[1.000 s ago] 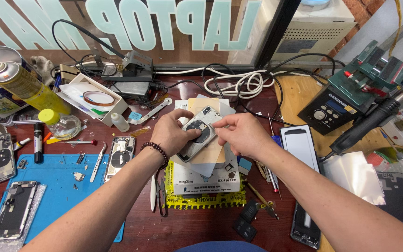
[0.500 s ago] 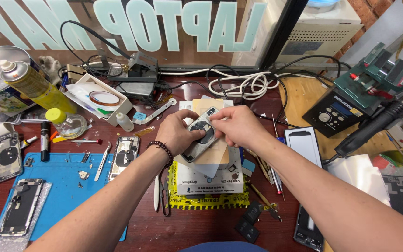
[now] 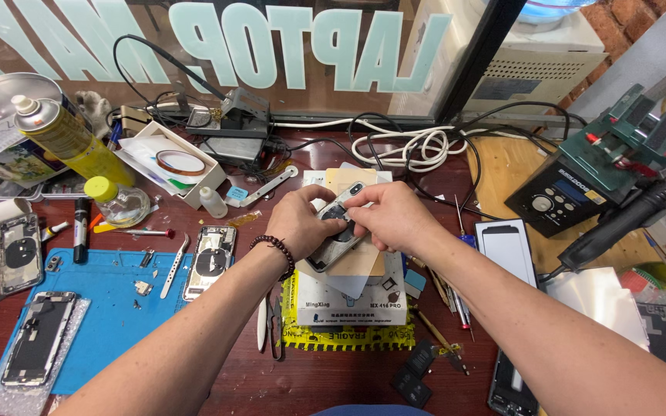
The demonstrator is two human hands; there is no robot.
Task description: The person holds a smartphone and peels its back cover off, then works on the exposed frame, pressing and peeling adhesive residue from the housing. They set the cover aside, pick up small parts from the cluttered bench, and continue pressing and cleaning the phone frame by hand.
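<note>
Both hands hold a phone housing (image 3: 338, 231) over the yellow-edged work pad (image 3: 348, 327), just right of the blue mat (image 3: 109, 308). The left hand (image 3: 302, 223) grips its lower edge, fingers curled shut on it; the right hand (image 3: 387, 216) pinches the upper end. This looks like a dismantling step; the next move likely needs steady, gentle prying. The housing is silver-rimmed, tilted, with a dark camera cutout.

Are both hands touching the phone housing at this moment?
Touching. The head view shows the left hand and right hand both gripping the phone housing, fingers pressed on it.
</note>
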